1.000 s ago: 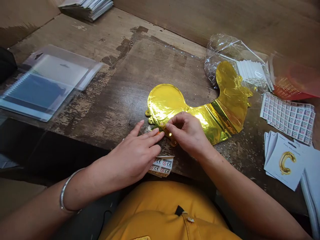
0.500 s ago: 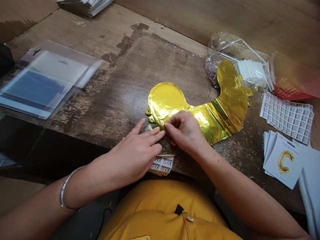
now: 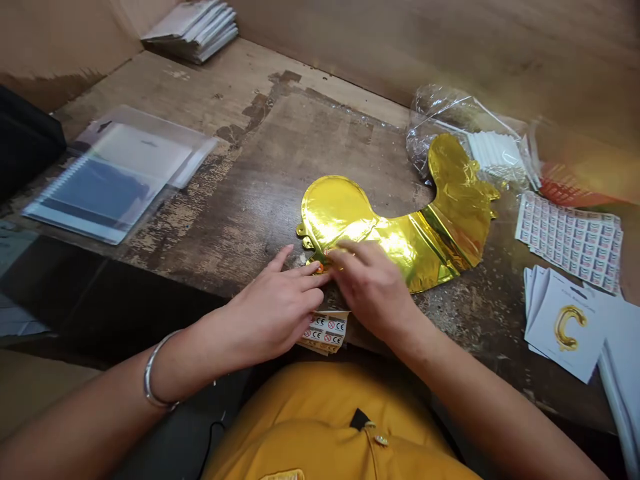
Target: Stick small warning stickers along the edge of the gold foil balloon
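A gold foil balloon (image 3: pixel 395 230), curved like a C, lies flat and uninflated on the worn wooden table. My left hand (image 3: pixel 280 300) rests palm down at its lower left edge, fingers stretched out and fingertips on the foil near a small orange spot (image 3: pixel 320 268). My right hand (image 3: pixel 373 283) is over the lower part of the balloon, its fingers bent and smeared by motion; whether they hold anything is hidden. A small sticker (image 3: pixel 327 252) shows on the foil between the hands. Partly beneath my left hand, a sheet of CE-marked stickers (image 3: pixel 327 327) sits at the table's front edge.
To the right are printed sticker sheets (image 3: pixel 570 237), cards picturing a gold C (image 3: pixel 565 327) and a clear bag of white sticks (image 3: pixel 495 153). Clear plastic sleeves (image 3: pixel 120 173) lie at the left. A paper stack (image 3: pixel 195 30) stands at the back left.
My right hand's fingers have shifted from a pinch beside the sticker to a blurred, bent pose over the foil. My left hand stays at the same spot; the camera view has shifted slightly.
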`<state>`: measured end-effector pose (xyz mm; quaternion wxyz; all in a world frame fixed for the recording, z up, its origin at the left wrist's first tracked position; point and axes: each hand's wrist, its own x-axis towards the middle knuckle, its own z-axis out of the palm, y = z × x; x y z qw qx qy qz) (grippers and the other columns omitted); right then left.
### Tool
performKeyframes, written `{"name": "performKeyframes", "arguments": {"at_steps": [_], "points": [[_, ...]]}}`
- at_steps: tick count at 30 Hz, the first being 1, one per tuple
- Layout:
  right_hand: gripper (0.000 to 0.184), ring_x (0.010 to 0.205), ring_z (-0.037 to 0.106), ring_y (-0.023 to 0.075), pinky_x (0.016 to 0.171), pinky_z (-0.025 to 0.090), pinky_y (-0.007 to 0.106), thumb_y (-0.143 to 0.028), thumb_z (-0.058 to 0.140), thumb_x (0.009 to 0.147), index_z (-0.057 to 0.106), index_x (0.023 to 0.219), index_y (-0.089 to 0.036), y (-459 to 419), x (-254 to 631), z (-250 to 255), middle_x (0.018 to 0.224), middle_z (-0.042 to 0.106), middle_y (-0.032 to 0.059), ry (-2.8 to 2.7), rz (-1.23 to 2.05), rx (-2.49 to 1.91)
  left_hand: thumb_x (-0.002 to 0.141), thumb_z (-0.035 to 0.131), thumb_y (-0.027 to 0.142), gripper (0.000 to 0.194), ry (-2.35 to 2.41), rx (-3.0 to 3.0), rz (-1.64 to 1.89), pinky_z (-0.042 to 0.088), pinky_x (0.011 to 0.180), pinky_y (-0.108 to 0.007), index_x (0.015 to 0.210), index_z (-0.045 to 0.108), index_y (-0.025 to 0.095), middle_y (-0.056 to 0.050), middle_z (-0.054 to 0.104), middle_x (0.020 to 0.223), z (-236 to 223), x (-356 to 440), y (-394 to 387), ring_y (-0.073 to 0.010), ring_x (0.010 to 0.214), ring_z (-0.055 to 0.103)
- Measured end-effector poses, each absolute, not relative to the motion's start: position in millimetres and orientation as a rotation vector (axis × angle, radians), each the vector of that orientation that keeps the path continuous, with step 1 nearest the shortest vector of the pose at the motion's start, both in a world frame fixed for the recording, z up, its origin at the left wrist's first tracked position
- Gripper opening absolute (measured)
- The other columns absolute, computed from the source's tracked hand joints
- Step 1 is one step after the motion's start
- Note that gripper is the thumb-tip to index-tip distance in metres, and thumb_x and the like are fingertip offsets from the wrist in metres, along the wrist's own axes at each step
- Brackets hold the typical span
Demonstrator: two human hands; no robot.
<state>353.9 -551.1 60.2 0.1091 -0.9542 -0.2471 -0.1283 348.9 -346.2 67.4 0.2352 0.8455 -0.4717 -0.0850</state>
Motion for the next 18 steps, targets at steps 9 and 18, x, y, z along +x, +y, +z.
{"name": "performKeyframes", "arguments": {"at_steps": [9,18], "points": [[0.025,0.083,0.062,0.0195,0.075,0.048,0.030,-0.013,0.047,0.092,0.071,0.100,-0.013,-548.3,349.3,53.0,0.100,0.073,0.0112,-0.786,-0.305,-2.898,0.085,0.050,0.015,0.011,-1.161,2.435,-0.115,0.041,0.105,-0.046,0.081,0.060,0.016,-0.011,0.058,0.121,75.3,336.1,-334.3,-0.0264,0.118,0.051],[0.019,0.055,0.051,0.0106,0.055,0.035,0.024,-0.026,0.056,0.082,0.067,0.068,-0.018,-557.0,381.9,75.2,0.061,0.063,-0.0009,-0.106,0.167,-2.445,0.085,0.049,0.014,0.011,-1.166,2.455,-0.070,0.034,0.111,-0.053,0.079,0.059,0.016,-0.015,0.047,0.137,87.7,343.7,-342.6,-0.0305,0.131,0.041]]}}
